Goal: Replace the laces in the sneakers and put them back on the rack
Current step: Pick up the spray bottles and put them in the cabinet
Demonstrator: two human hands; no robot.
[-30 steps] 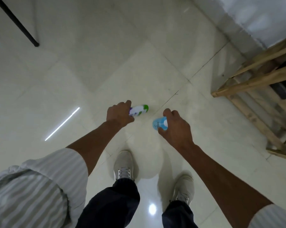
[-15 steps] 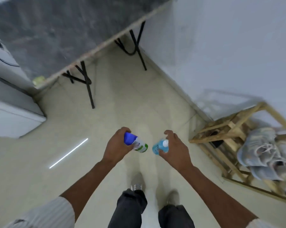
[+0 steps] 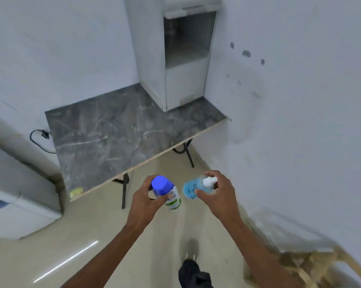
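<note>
2 bottles — left hand (image 3: 145,201) grips blue-capped bottle (image 3: 165,191); right hand (image 3: 218,196) grips blue spray bottle (image 3: 196,187).

I can read no text, brand, number or sign anywhere on my feed. The white bottle with the blue cap (image 3: 171,194), gripped in the left hand (image 3: 146,202), carries a label with green bands. Whatever is printed on it is too blurred to read. The pale blue spray bottle (image 3: 191,190), held in the right hand (image 3: 219,196), has a small dark printed patch on its side. I can see that it is print, but not what it says. A yellow-green scrap (image 3: 76,192) lies at the near left corner of the grey marble-patterned table (image 3: 113,138). It is too blurred for me to tell whether it bears any lettering.
</note>
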